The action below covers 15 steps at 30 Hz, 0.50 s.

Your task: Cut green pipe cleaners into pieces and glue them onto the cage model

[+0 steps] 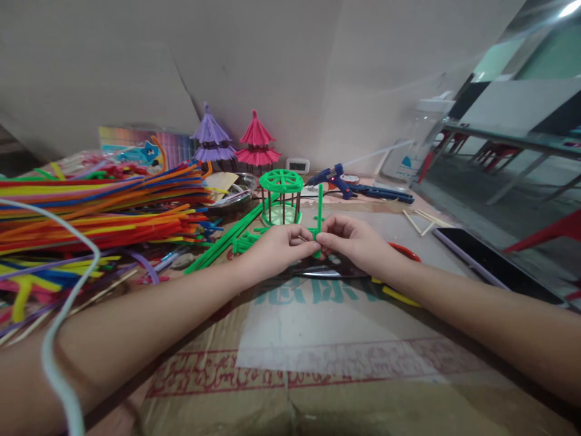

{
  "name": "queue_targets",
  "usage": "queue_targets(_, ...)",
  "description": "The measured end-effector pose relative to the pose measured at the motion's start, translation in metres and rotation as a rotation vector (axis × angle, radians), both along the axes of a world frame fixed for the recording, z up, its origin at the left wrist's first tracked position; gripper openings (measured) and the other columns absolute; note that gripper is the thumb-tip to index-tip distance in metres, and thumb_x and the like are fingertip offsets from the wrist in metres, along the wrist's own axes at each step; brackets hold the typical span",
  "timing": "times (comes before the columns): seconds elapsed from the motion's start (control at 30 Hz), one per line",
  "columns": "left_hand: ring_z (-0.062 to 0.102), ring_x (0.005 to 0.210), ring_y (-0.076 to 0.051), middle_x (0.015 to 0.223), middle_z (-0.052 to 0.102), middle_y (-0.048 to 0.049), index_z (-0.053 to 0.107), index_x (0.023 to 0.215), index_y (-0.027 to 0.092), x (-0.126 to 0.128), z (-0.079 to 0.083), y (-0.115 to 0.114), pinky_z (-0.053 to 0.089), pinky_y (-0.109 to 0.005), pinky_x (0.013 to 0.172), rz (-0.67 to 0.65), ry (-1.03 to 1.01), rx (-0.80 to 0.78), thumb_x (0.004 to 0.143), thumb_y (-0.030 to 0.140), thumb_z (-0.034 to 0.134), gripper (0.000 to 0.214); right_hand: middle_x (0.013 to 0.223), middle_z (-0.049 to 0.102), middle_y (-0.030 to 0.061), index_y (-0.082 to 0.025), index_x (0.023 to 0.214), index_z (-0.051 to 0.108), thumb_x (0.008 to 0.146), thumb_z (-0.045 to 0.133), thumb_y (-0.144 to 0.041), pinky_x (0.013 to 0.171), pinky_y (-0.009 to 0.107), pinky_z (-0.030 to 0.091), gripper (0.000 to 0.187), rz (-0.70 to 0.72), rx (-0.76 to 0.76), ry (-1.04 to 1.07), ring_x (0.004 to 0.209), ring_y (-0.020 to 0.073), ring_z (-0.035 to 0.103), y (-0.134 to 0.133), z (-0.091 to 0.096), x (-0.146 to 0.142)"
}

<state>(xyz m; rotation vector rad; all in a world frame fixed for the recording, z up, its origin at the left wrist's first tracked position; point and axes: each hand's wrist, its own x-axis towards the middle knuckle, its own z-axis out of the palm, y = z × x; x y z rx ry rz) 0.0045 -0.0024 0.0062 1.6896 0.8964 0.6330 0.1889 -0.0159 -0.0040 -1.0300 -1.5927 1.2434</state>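
Note:
My left hand [276, 247] and my right hand [351, 239] meet over the cardboard-covered table, both pinched on a green pipe-cleaner piece [319, 209] that stands upright between the fingertips, with short green arms crossing it. Just behind them stands a small green pipe-cleaner pavilion frame [281, 197] with a wheel-shaped top on dark posts. Loose green pipe cleaners [227, 239] lie to the left of my left hand.
A big pile of coloured pipe cleaners [100, 206] fills the left. Purple [211, 140] and pink [258, 142] pagoda models stand at the wall. A blue glue gun [338, 178], wooden sticks [420, 221], a phone [494, 263] and a white cable [59, 315] lie around.

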Motion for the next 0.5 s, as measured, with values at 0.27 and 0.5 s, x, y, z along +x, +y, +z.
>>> queue_targets(0.27, 0.054, 0.057, -0.007, 0.068, 0.066, 0.0017, 0.060, 0.078, 0.014, -0.0004, -0.0006, 0.0012, 0.037, -0.018, 0.056, 0.001, -0.004, 0.003, 0.083, 0.026, 0.062, 0.013, 0.065, 0.060, -0.0042, -0.020, 0.078, 0.054, 0.077, 0.072, -0.039, 0.058, 0.026, 0.048, 0.025, 0.020, -0.006, 0.021, 0.059, 0.0111, 0.061, 0.0009, -0.0023, -0.0001)
queue_targets(0.5, 0.055, 0.058, -0.008, 0.071, 0.068, 0.0001, 0.061, 0.077, 0.014, -0.0010, -0.0028, 0.0006, 0.037, -0.019, 0.056, -0.012, -0.017, 0.018, 0.082, 0.029, 0.064, 0.016, 0.070, 0.059, -0.0040, -0.020, 0.083, 0.055, 0.076, 0.071, -0.043, 0.056, 0.026, 0.047, 0.028, -0.005, -0.012, 0.058, 0.057, 0.0107, 0.060, -0.0013, 0.0010, -0.0013)
